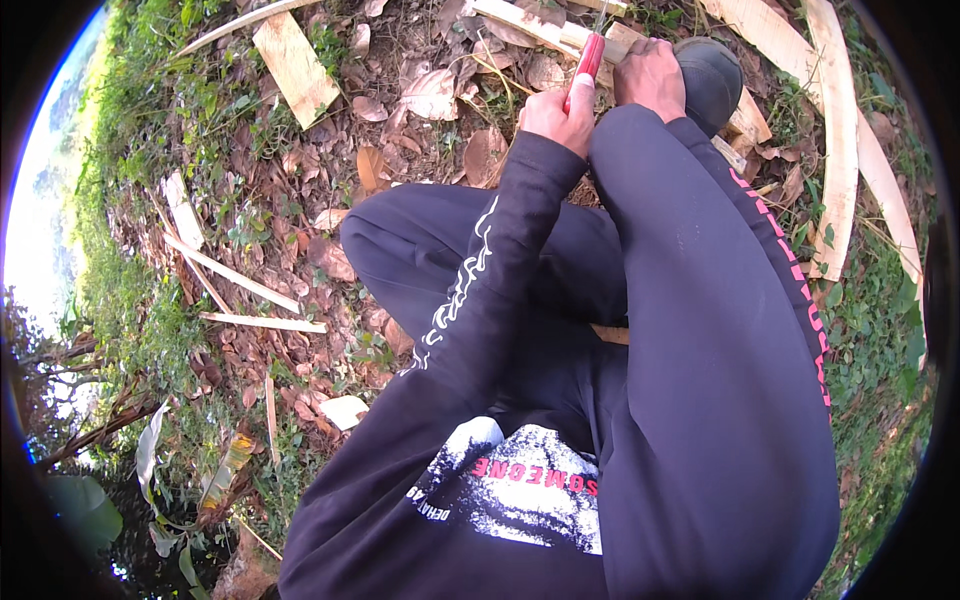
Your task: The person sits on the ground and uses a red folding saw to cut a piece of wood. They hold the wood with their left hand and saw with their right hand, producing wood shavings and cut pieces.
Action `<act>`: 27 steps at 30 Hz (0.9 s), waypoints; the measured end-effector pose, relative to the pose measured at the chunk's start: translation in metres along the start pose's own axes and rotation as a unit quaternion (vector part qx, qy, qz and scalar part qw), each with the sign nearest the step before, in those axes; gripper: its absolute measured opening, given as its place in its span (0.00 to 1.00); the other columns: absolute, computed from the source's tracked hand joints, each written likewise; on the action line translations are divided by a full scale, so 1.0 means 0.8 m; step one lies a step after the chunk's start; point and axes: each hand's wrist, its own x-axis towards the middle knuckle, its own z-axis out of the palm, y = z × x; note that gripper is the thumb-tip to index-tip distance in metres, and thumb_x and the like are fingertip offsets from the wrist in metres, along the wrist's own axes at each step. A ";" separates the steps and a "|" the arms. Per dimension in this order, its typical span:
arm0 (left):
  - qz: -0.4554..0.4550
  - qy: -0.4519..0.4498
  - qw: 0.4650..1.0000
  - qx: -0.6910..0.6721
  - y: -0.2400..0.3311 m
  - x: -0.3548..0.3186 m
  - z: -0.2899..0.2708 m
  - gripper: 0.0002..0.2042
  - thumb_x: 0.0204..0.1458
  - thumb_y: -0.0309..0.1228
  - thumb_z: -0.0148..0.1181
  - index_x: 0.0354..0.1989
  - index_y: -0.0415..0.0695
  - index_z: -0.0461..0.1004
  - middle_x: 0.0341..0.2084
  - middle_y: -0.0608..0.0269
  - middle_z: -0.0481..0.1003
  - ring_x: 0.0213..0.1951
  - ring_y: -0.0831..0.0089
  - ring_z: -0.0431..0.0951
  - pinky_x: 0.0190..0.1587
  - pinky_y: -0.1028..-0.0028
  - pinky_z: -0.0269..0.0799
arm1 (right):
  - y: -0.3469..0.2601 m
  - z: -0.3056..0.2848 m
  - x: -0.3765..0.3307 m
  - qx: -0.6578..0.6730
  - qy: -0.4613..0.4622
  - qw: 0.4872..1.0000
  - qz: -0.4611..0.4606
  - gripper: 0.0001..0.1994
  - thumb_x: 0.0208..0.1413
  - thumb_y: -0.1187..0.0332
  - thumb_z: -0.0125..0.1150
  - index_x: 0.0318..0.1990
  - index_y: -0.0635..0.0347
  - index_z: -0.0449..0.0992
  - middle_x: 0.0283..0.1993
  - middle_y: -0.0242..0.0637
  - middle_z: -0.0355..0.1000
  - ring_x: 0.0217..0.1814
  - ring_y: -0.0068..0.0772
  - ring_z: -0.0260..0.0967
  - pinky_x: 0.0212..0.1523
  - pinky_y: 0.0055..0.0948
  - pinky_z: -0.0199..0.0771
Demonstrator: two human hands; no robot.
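My left hand (pixel 558 118) is closed around the red handle of a tool (pixel 588 62) that points away from me. A thin metal part shows at its far end, cut off by the top edge, so the kind of tool is unclear. Just right of it, my right hand (pixel 650 78) reaches round the outside of my raised right knee. Its fingers are bent over a pale piece of wood (pixel 590 42), whose end sticks out to the left beside the red handle. A dark shoe (pixel 712 80) is right against that hand.
Long curved wood strips (pixel 838 150) lie on the right. A short flat board (pixel 296 68) rests at the upper left, with several thin sticks (pixel 245 280) below it. Dry leaves (pixel 430 95) and green plants cover the ground. My bent legs (pixel 700 300) fill the middle.
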 end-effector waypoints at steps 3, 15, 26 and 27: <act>-0.044 -0.042 0.998 -0.006 -0.037 -0.051 -0.013 0.25 0.64 0.43 0.51 0.21 0.33 0.74 0.11 0.48 0.68 0.16 0.60 0.72 0.24 0.64 0.67 | 0.007 0.016 0.007 0.014 -0.011 1.000 -0.003 0.14 0.58 0.61 0.51 0.39 0.45 0.85 0.35 0.31 0.81 0.48 0.34 0.74 0.56 0.43 0.57; 0.008 -0.001 1.000 0.015 -0.019 -0.008 0.008 0.29 0.63 0.47 0.51 0.17 0.33 0.71 0.11 0.44 0.67 0.15 0.51 0.71 0.23 0.57 0.64 | 0.010 0.021 0.011 0.045 -0.009 0.999 -0.010 0.13 0.57 0.60 0.50 0.35 0.43 0.85 0.34 0.29 0.81 0.44 0.29 0.77 0.52 0.41 0.58; 0.002 -0.015 1.000 -0.002 0.005 0.019 0.012 0.28 0.61 0.48 0.50 0.24 0.31 0.76 0.14 0.38 0.70 0.21 0.45 0.76 0.28 0.56 0.70 | 0.019 0.023 0.008 0.057 0.054 0.997 0.006 0.11 0.55 0.62 0.53 0.31 0.48 0.84 0.33 0.33 0.79 0.41 0.31 0.76 0.49 0.37 0.61; -0.021 -0.002 1.000 0.002 0.004 0.019 0.005 0.28 0.60 0.48 0.49 0.24 0.31 0.77 0.15 0.37 0.70 0.23 0.43 0.77 0.29 0.55 0.71 | 0.010 0.019 0.013 0.060 0.050 0.997 -0.013 0.12 0.56 0.62 0.51 0.31 0.45 0.84 0.33 0.30 0.81 0.40 0.29 0.77 0.49 0.38 0.60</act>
